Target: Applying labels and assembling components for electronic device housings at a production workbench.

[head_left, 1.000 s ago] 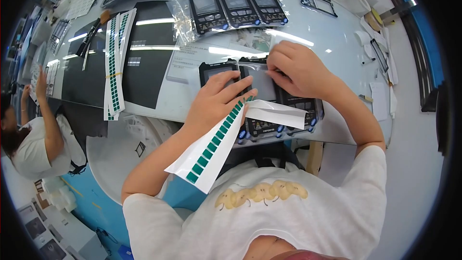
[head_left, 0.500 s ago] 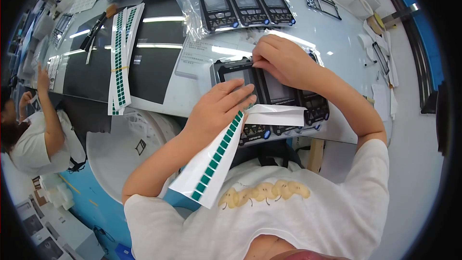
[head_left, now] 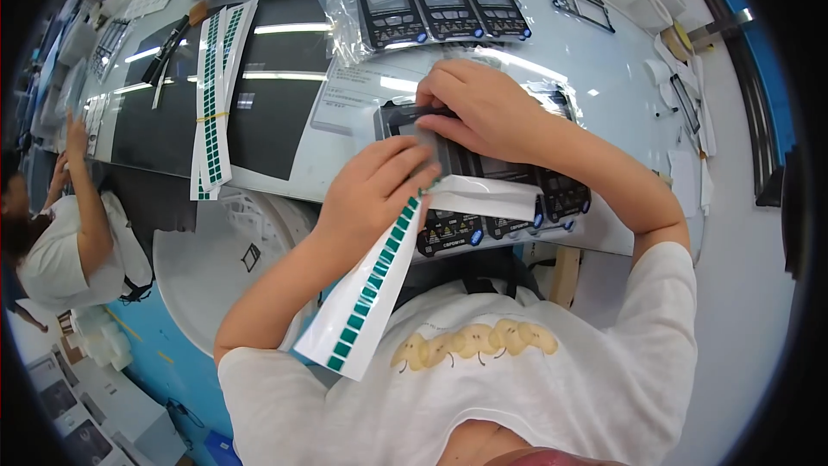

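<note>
My left hand (head_left: 371,194) has its fingers closed on a white backing strip (head_left: 366,306) with a row of green adhesive tabs. The strip hangs toward my shirt, and its bare white end folds out to the right over the panels. Beneath both hands lies a group of black-framed panels (head_left: 453,237) with clear windows, side by side in clear plastic. My right hand (head_left: 479,112) is over the upper left corner of the leftmost panel, thumb and fingers curled together. What they hold, if anything, is hidden. The left fingertips are slightly blurred, close to the right thumb.
Another plastic-wrapped set of panels (head_left: 435,4) lies beyond my hands. Banded green-tab strips (head_left: 211,103) and a brush (head_left: 177,39) rest on a black mat (head_left: 280,112) at left. A white bin (head_left: 203,276) stands below the table edge. Another person (head_left: 78,242) works at far left.
My right hand has moved left along the panel's top edge. My left hand has shifted slightly left with the strip.
</note>
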A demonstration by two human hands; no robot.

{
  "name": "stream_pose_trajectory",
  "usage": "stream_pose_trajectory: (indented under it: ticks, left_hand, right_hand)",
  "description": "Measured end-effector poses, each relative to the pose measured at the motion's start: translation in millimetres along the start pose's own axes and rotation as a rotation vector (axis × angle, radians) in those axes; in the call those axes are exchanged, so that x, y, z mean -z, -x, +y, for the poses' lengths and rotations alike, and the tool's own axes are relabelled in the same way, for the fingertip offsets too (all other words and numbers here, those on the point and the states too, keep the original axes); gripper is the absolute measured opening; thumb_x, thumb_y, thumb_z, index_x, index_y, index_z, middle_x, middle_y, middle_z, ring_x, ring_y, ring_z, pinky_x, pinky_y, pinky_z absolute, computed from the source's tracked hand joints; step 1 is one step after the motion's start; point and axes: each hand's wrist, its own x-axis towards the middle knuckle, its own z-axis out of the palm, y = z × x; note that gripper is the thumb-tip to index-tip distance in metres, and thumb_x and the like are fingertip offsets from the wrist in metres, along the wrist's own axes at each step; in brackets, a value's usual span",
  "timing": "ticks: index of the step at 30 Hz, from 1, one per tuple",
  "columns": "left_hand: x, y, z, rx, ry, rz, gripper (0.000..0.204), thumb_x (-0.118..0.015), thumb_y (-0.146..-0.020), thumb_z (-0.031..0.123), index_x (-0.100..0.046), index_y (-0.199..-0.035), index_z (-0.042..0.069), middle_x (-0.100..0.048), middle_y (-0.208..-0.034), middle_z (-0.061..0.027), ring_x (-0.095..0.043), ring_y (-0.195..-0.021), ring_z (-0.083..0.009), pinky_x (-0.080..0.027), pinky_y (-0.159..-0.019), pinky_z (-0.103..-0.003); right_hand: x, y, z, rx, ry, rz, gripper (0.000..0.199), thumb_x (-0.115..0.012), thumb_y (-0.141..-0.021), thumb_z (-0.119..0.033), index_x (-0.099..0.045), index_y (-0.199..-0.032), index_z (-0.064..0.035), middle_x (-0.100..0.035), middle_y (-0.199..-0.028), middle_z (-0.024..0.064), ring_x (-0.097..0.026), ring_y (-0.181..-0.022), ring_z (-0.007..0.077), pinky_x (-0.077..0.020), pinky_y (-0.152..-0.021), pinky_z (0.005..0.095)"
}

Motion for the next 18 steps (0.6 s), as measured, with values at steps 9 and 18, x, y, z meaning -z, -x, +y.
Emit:
stream_pose_trajectory:
  ticks: [9,18]
  left_hand:
    - [11,10,-9,0.054,-0.112,0.044,0.037,-0.071,-0.076,0.01,-0.072,-0.113,0.005,-0.066,-0.119,-0.0131,-0.065,-0.112,-0.0315,-0.055,-0.091,-0.043]
    - [11,12,-7,0.051,-0.173,0.078,0.037,-0.071,-0.076,0.009,-0.074,-0.114,0.008,-0.067,-0.121,-0.0092,-0.065,-0.111,-0.0282,-0.053,-0.09,-0.042]
  right_hand:
    - [-3,-41,-4,-0.336,-0.291,-0.404,0.018,-0.072,-0.09,-0.017,-0.062,-0.097,-0.0053,-0.063,-0.089,0.0098,-0.063,-0.083,0.026,-0.0511,-0.072,0.037]
    - [-10,-38,-8,-0.123,-0.241,-0.254,0.012,-0.067,-0.089,-0.008,-0.059,-0.098,-0.0033,-0.063,-0.088,0.0103,-0.063,-0.078,0.0285,-0.0507,-0.069,0.037]
